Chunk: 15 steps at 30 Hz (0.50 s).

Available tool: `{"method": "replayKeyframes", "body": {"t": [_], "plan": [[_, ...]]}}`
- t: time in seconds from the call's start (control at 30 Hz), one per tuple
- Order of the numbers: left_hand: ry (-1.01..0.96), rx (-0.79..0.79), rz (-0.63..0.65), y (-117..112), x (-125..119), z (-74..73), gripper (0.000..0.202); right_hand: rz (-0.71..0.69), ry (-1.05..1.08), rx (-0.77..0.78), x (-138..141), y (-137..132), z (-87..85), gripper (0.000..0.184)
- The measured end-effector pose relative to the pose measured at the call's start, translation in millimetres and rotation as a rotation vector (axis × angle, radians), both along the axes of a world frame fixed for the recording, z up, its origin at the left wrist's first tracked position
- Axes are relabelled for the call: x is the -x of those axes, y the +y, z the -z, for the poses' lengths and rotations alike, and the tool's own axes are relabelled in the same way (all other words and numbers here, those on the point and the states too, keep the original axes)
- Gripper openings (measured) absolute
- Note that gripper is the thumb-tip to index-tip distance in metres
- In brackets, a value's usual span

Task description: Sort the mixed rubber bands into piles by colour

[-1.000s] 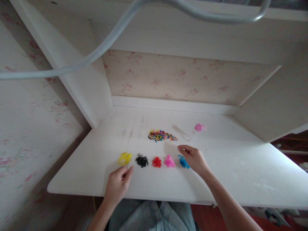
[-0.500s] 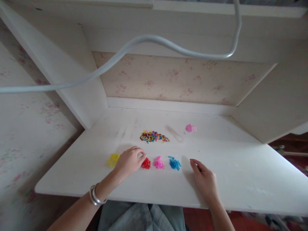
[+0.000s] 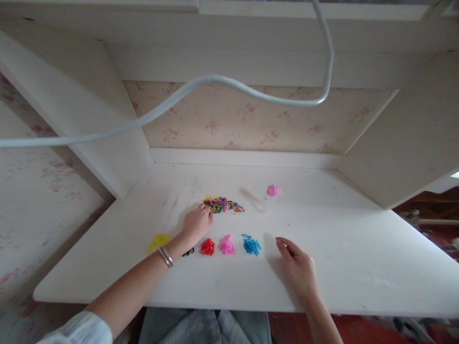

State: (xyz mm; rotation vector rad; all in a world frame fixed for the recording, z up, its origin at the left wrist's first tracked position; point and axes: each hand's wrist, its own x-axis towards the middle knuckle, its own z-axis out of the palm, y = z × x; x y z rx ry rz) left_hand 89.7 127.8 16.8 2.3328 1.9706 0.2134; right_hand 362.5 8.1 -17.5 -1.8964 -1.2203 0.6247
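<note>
A smooth white desk with a rounded front corner and faint grey smudges fills the lower view, closed in by plain white side panels and a strip of pinkish, rose-patterned wallpaper at the back. A glossy pale cable bends in waves across the upper view. The left forearm slants forward over the desk, its hand palm down with curled fingers at the near left edge of a tangled, multicoloured heap of small bands; whether the fingertips pinch one cannot be told. The right hand rests low at the right, thumb and forefinger tips pressed together, nothing visible between them. Along the front lie loose single-colour piles: yellow, black mostly hidden by the left arm, red, pink and stringy blue. Behind sit a slim transparent piece and a rounded pink bundle. Shiny silvery bangles circle the left wrist.
</note>
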Motion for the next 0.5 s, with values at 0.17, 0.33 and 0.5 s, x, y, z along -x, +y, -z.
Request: {"method": "replayKeyframes", "body": {"t": [0.17, 0.33, 0.5], "plan": [[0.012, 0.001, 0.007, -2, 6, -2.4, 0.031, 0.001, -0.002, 0.014, -1, 0, -0.9, 0.047], [0.01, -0.016, 0.001, -5, 17, -8.7, 0.032, -0.005, -0.017, -0.002, -1, 0, 0.4, 0.048], [-0.005, -0.032, 0.019, -13, 18, -18.7, 0.031, -0.009, -0.013, -0.002, 0, 1, 1.6, 0.05]]}}
